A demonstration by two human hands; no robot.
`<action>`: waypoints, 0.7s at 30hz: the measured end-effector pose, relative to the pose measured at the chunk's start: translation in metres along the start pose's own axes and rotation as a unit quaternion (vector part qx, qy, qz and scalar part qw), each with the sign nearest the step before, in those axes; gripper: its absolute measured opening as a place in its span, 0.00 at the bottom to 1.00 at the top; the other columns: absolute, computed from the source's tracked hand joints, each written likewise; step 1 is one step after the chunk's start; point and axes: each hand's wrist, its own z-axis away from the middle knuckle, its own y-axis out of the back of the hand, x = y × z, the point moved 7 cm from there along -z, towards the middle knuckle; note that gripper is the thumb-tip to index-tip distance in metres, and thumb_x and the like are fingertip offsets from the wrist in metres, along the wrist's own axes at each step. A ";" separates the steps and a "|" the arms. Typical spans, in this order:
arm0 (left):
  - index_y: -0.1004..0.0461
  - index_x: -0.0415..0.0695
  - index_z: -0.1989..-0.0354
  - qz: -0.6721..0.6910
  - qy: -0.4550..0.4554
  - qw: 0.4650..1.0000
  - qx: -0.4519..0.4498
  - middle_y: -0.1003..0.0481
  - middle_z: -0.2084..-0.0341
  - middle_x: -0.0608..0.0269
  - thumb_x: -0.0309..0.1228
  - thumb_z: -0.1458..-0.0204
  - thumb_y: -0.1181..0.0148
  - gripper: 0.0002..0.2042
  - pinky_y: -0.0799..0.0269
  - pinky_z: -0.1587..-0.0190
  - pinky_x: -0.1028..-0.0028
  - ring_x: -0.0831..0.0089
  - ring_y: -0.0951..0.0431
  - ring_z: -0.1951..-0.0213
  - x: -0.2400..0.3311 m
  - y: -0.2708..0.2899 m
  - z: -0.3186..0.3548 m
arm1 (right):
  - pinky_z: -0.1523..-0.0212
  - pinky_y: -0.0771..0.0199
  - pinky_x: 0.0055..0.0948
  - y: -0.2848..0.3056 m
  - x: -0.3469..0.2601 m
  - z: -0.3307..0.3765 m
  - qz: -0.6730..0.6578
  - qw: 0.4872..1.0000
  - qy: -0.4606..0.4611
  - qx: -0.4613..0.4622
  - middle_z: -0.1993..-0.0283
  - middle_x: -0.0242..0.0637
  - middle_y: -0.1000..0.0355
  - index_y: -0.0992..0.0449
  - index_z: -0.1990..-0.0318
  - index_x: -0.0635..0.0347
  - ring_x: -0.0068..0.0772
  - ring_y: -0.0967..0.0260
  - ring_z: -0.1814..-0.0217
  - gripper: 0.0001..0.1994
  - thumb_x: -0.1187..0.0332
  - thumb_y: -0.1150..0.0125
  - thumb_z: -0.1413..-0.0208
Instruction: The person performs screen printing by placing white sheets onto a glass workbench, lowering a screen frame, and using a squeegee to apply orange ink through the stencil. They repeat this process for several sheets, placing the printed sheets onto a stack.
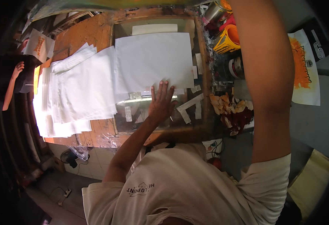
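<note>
My left hand lies flat, its fingers stretched over the near edge of a white sheet. The sheet rests on a glass panel set in a wooden frame, with strips of tape stuck around it. Beside it on the left, a fanned stack of white sheets reaches up to the sheet's edge; whether they are paper or flat bags I cannot tell. My right arm stretches up and forward past the top edge, so its hand is out of sight.
Right of the panel stand a yellow paint-smeared tub, a dark can and crumpled stained cloths. A greenish edge spans the top. At far left, another person's forearm shows near a printed bag. An orange-stained sheet lies at right.
</note>
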 end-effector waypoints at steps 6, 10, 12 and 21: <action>0.45 0.44 0.26 0.141 0.014 0.985 0.094 0.52 0.25 0.40 0.44 0.37 0.42 0.35 0.66 0.27 0.36 0.48 0.59 0.22 0.004 0.043 -0.003 | 0.57 0.24 0.39 -0.004 -0.009 0.041 -0.042 0.990 -0.135 0.015 0.74 0.40 0.24 0.20 0.64 0.59 0.30 0.26 0.68 0.14 0.59 0.47 0.35; 0.48 0.40 0.26 0.497 0.090 0.807 0.306 0.47 0.26 0.44 0.46 0.34 0.47 0.35 0.53 0.27 0.47 0.50 0.48 0.25 -0.026 0.154 0.036 | 0.50 0.35 0.52 -0.098 -0.041 0.123 0.073 0.976 0.032 0.203 0.65 0.45 0.24 0.22 0.45 0.51 0.49 0.25 0.59 0.17 0.56 0.42 0.37; 0.49 0.44 0.25 0.695 0.117 0.618 0.348 0.40 0.30 0.50 0.51 0.33 0.49 0.35 0.45 0.30 0.46 0.54 0.42 0.28 -0.028 0.166 0.070 | 0.53 0.40 0.50 -0.147 -0.060 0.183 0.046 0.984 0.010 0.173 0.62 0.43 0.33 0.28 0.36 0.53 0.45 0.33 0.56 0.23 0.62 0.42 0.38; 0.44 0.36 0.31 0.809 0.433 0.379 0.117 0.40 0.31 0.49 0.58 0.34 0.54 0.37 0.55 0.29 0.40 0.57 0.46 0.26 -0.048 0.029 0.104 | 0.50 0.39 0.50 -0.330 -0.023 0.243 0.067 0.995 -0.063 0.030 0.58 0.41 0.35 0.37 0.29 0.49 0.41 0.35 0.52 0.36 0.77 0.37 0.49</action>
